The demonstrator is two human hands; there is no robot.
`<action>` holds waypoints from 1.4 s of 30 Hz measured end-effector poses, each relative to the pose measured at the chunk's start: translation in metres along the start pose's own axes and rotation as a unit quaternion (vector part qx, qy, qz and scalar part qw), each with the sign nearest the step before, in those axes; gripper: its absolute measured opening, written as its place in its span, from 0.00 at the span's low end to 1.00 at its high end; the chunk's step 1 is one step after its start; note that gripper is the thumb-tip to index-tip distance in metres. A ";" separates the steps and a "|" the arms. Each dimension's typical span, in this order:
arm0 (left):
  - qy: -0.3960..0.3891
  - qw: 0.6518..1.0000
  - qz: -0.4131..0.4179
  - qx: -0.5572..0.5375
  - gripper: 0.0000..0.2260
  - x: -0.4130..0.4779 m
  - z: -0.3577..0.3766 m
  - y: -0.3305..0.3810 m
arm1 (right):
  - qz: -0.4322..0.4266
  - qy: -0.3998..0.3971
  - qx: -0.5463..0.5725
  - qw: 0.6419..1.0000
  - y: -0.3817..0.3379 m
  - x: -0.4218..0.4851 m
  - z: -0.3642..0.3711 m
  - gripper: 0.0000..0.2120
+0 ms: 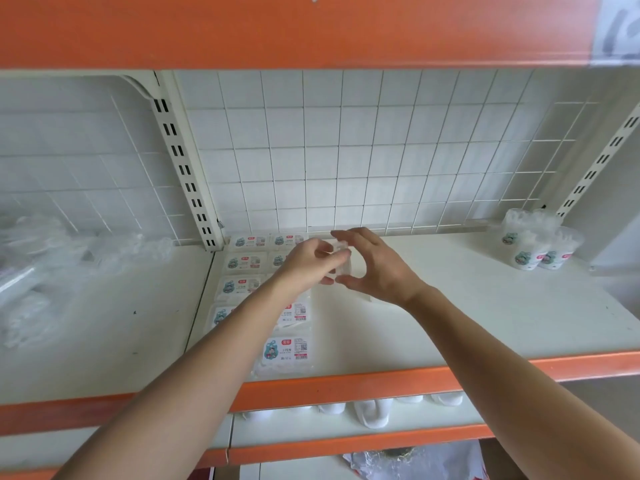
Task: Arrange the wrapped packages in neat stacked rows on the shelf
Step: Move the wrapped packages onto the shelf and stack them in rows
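White shelf (450, 306) boards with an orange lip (381, 379) fill my feed. Nearest me, below the left hand (308, 263), I count 8 labelled packages (285, 351) lying flat in 2 columns that run back past the wrist; the forearm covers part of them. Both hands meet above the shelf. The left fingers pinch 1 clear package (342, 268), and the right hand (377, 271) clasps it between thumb and curved fingers. Far right of that hand stand 3 cups (535, 247), and beyond both hands is 1 wire grid (346, 150).

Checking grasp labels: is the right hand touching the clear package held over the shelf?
Touching. In the head view the right hand curls thumb and fingers round the clear package; the left hand pinches its other side.
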State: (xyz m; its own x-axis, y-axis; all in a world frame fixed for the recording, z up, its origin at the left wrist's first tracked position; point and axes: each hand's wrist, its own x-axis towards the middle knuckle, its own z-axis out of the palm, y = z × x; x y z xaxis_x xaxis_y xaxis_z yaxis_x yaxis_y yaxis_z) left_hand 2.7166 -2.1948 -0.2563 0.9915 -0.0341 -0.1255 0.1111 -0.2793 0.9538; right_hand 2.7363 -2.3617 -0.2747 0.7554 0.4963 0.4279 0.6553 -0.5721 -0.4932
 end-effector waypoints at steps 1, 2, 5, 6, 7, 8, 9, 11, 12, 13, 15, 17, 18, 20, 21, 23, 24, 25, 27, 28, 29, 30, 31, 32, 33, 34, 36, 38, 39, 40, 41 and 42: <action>0.005 1.000 0.002 -0.003 0.15 0.000 0.000 0.000 | -0.003 -0.002 0.002 1.000 -0.002 0.001 0.001 0.36; 0.010 1.000 0.001 -0.003 0.15 0.002 0.000 0.000 | -0.004 -0.010 0.003 1.000 -0.002 0.001 0.002 0.38; 0.000 1.000 -0.014 -0.002 0.19 0.006 -0.005 -0.002 | 0.006 -0.028 -0.007 1.000 0.000 0.001 0.001 0.40; -0.004 1.000 -0.014 -0.011 0.18 0.008 -0.007 -0.005 | 0.006 -0.023 -0.017 1.000 0.003 0.001 0.001 0.39; -0.006 1.000 -0.013 -0.020 0.17 0.008 -0.009 -0.006 | 0.007 -0.016 -0.029 0.999 0.005 0.002 0.000 0.38; -0.004 0.999 -0.013 -0.030 0.16 0.010 -0.010 -0.007 | 0.010 -0.013 -0.039 0.999 0.007 0.002 -0.001 0.36; -0.002 0.999 -0.015 -0.033 0.16 0.011 -0.011 -0.008 | 0.018 -0.015 -0.046 0.999 0.009 0.002 -0.002 0.35; -0.003 0.999 -0.013 -0.037 0.17 0.013 -0.012 -0.011 | 0.036 -0.021 -0.049 0.998 0.011 0.001 -0.004 0.33; -0.003 0.999 -0.013 -0.039 0.17 0.014 -0.012 -0.013 | 0.044 -0.026 -0.046 0.998 0.012 0.000 -0.003 0.32; -0.002 0.999 -0.015 -0.037 0.17 0.014 -0.013 -0.012 | 0.053 -0.028 -0.040 0.997 0.012 0.000 -0.003 0.30; 0.003 1.000 -0.013 -0.026 0.18 0.014 -0.013 -0.011 | 0.079 -0.026 -0.014 0.996 0.012 -0.001 -0.003 0.24; 0.002 1.000 -0.005 -0.002 0.19 0.014 -0.012 -0.011 | 0.116 -0.031 0.023 0.993 0.011 -0.001 -0.005 0.16; -0.002 1.000 0.001 0.002 0.19 0.014 -0.012 -0.011 | 0.133 -0.037 0.039 0.990 0.010 0.000 -0.006 0.13; -0.010 1.000 0.020 0.005 0.17 0.014 -0.010 -0.012 | 0.166 -0.047 0.072 0.982 0.008 0.001 -0.007 0.11; -0.004 1.000 0.029 0.008 0.16 0.013 -0.010 -0.011 | 0.180 -0.047 0.087 0.979 0.007 0.002 -0.008 0.12; 0.026 0.999 0.035 0.002 0.15 0.013 -0.010 -0.009 | 0.209 -0.037 0.112 0.971 0.006 0.004 -0.008 0.16; 0.045 0.999 0.023 -0.007 0.16 0.014 -0.009 -0.010 | 0.224 -0.026 0.122 0.967 0.006 0.005 -0.008 0.18; 0.055 0.998 0.001 -0.021 0.16 0.015 -0.008 -0.009 | 0.239 -0.013 0.135 0.961 0.005 0.006 -0.008 0.19; 0.042 0.996 -0.055 -0.062 0.18 0.015 -0.005 -0.010 | 0.270 0.015 0.195 0.943 0.002 0.006 -0.008 0.23; 0.021 0.993 -0.076 -0.083 0.18 0.014 -0.002 -0.011 | 0.282 0.023 0.227 0.932 0.000 0.006 -0.007 0.25; 0.000 0.991 -0.091 -0.099 0.17 0.012 0.000 -0.010 | 0.290 0.025 0.251 0.923 -0.002 0.005 -0.007 0.26; -0.014 0.989 -0.097 -0.113 0.16 0.010 0.002 -0.011 | 0.293 0.022 0.262 0.919 -0.002 0.004 -0.006 0.26; -0.018 0.988 -0.096 -0.117 0.14 0.009 0.003 -0.011 | 0.293 0.017 0.257 0.921 -0.002 0.003 -0.006 0.25; -0.014 0.989 -0.091 -0.111 0.13 0.010 0.004 -0.012 | 0.292 0.013 0.240 0.926 -0.001 0.004 -0.005 0.24; -0.004 0.992 -0.082 -0.092 0.13 0.012 0.004 -0.013 | 0.290 0.012 0.216 0.932 0.000 0.003 -0.006 0.22; 0.010 0.995 -0.073 -0.067 0.12 0.014 0.003 -0.014 | 0.288 0.015 0.190 0.939 0.002 0.004 -0.006 0.20; 0.031 0.998 -0.050 -0.023 0.10 0.017 0.000 -0.015 | 0.262 0.021 0.135 0.956 0.007 0.002 -0.008 0.19; 0.035 0.999 -0.027 0.005 0.10 0.019 -0.003 -0.013 | 0.196 0.005 0.058 0.979 0.011 -0.001 -0.009 0.25; 0.035 0.999 -0.016 0.015 0.09 0.020 -0.004 -0.012 | 0.164 -0.012 0.033 0.986 0.012 -0.002 -0.010 0.28; 0.034 0.999 -0.006 0.023 0.09 0.021 -0.004 -0.011 | 0.141 -0.032 0.015 0.989 0.012 -0.002 -0.010 0.30; 0.033 0.999 0.000 0.031 0.10 0.022 -0.004 -0.009 | 0.125 -0.048 0.000 0.991 0.011 -0.001 -0.009 0.31; 0.033 0.999 0.003 0.038 0.10 0.023 -0.004 -0.009 | 0.116 -0.056 -0.015 0.992 0.010 0.001 -0.008 0.30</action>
State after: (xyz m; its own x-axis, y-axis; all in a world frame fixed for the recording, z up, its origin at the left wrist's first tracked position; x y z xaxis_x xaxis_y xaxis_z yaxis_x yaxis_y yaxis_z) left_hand 2.7387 -2.1888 -0.2668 0.9948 0.0272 -0.0980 0.1014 -0.3508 0.9309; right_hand 2.7435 -2.3724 -0.2736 0.8817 0.4184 0.2180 0.4656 -0.6974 -0.5448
